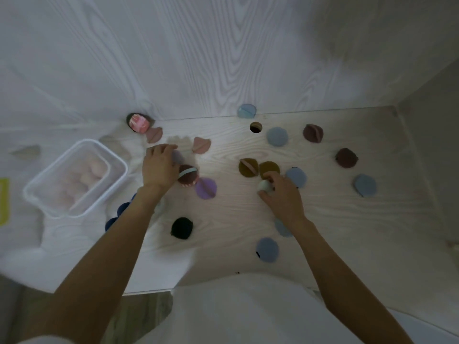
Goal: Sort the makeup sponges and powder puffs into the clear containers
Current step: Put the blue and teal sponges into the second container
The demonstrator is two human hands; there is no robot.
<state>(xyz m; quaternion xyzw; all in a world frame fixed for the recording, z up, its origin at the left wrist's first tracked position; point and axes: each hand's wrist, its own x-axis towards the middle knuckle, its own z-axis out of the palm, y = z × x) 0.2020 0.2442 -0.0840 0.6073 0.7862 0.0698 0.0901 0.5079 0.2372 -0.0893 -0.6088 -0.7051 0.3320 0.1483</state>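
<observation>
1. A pale mint sponge [263, 186] is held in the narrow grip of the right hand [283, 197], just above the worktop [323, 219], beside two mustard puffs [269, 168].
2. A dark maroon puff [188, 175] with a light strap is touched by the left hand [159, 167]; whether the grip is closed on it cannot be told.
3. Pinkish sponges are seen inside the clear container [75, 178], at the left.
4. Blue, purple and black puffs are scattered over the worktop.
</observation>
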